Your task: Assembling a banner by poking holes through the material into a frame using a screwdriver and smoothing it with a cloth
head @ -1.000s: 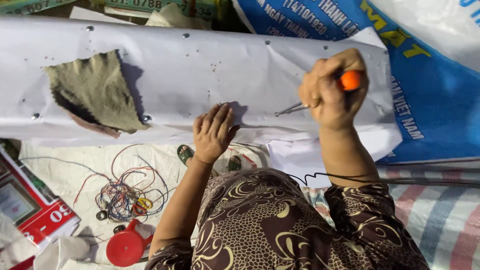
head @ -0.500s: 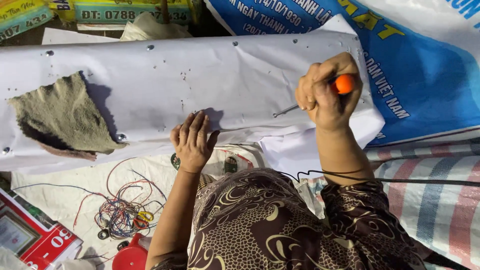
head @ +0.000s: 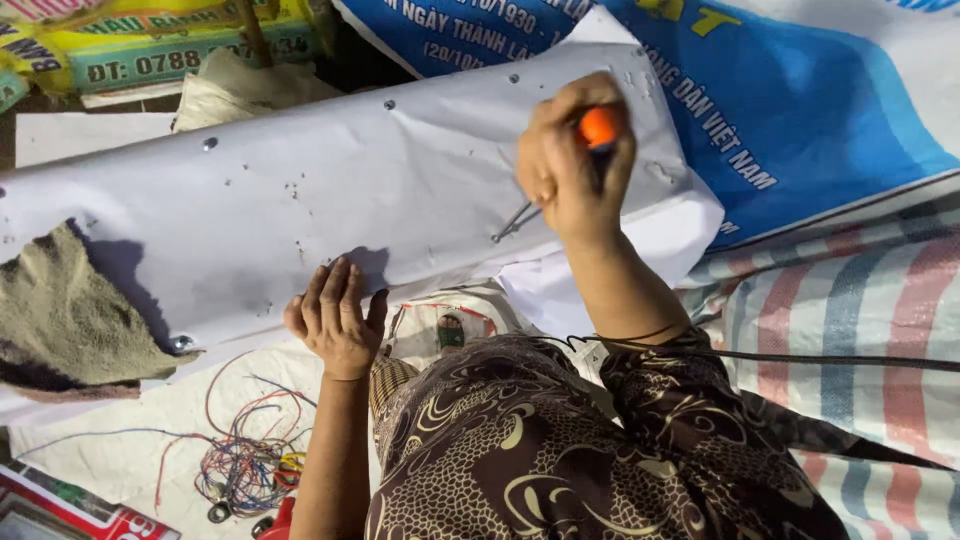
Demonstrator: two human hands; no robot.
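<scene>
Head view, looking straight down. Right hand (head: pixel 572 160) up over the far right part of the long white panel (head: pixel 330 190), fist wrapped tight around a screwdriver with an orange handle (head: pixel 601 127). Orange cap poking out at the top of the fist, thin metal shaft (head: pixel 517 222) slanting down and left, tip meeting the white surface near the panel's middle. Left hand (head: pixel 335 318) flat on the near edge of the same panel, fingers spread and pointing far, palm pressing down, nothing pinched in it. Panel lying across the scene from left to right, dotted with small screw heads and holes, its right end wrapped in white sheet. Grey-brown cloth (head: pixel 60 320) draped over the panel's left end. Near left, a tangle of coloured wires (head: pixel 240 460) on a pale sheet, just beside the left forearm. Red object (head: pixel 283 522) peeking in at the bottom edge, too cut off to identify. Far right, a blue printed tarp (head: pixel 800 110); near right, a striped woven mat (head: pixel 870 330) with a black cable (head: pixel 820 358) running across it. Brown patterned garment (head: pixel 560 450) filling the near centre.
</scene>
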